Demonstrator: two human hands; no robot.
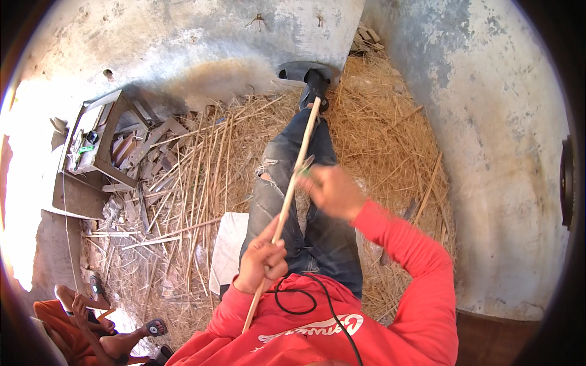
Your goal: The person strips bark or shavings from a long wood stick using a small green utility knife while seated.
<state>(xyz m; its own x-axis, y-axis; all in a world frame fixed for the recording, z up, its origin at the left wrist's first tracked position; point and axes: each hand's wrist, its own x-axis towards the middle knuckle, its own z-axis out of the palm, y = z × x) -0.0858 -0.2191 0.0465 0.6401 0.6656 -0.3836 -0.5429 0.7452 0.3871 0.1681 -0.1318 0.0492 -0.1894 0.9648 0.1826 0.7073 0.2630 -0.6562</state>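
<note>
A long pale wooden stick [306,137] runs slantwise from beside my waist up over my legs to near my shoe. My left hand [262,259] is wrapped round its lower part. Higher up, my right hand [336,192], somewhat blurred, is closed on a small knife [308,163]. The short blade lies against the stick, and a bit of green shows by my fingers, perhaps its handle. Most of the handle is hidden in my grip. The stick rests along my jeans [273,207], which are torn at the knee.
Straw-like shavings [378,122] cover the floor, with many loose sticks [210,152] to the left. A worn wooden table [107,131] with small items stands against the far wall [201,55]. Another person [79,323] sits at lower left. A dark cord [332,305] hangs over my red top.
</note>
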